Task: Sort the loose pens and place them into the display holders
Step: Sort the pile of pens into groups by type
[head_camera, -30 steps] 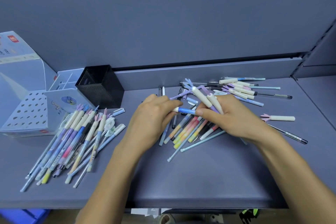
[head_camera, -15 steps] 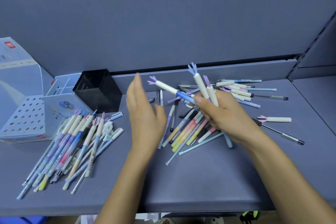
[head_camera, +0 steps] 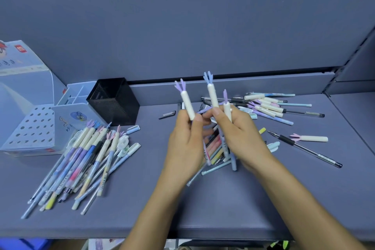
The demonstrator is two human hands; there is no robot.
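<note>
My left hand (head_camera: 187, 142) grips one cream-capped pen (head_camera: 187, 103) with a purple leafy top, held upright above the shelf. My right hand (head_camera: 241, 138) holds two similar pens (head_camera: 213, 95) upright, their lower barrels sticking out below the palm. Under and behind both hands lies a loose pile of pens (head_camera: 267, 107). A sorted bundle of pens (head_camera: 85, 160) lies fanned out at the left. A black mesh holder (head_camera: 113, 101), a pale blue divided holder (head_camera: 75, 107) and a perforated display box (head_camera: 32, 130) stand at the back left.
A lone cream carrot-shaped cap (head_camera: 310, 138) and a black gel pen (head_camera: 304, 149) lie to the right. The shelf's front edge (head_camera: 81, 233) runs along the bottom. A raised back rail (head_camera: 263, 85) and a side upright (head_camera: 353, 71) bound the grey shelf.
My right hand lifted pens out of the pile and raised them upright. My left hand opened, then took one cream-capped pen from the right hand and now holds it upright.
</note>
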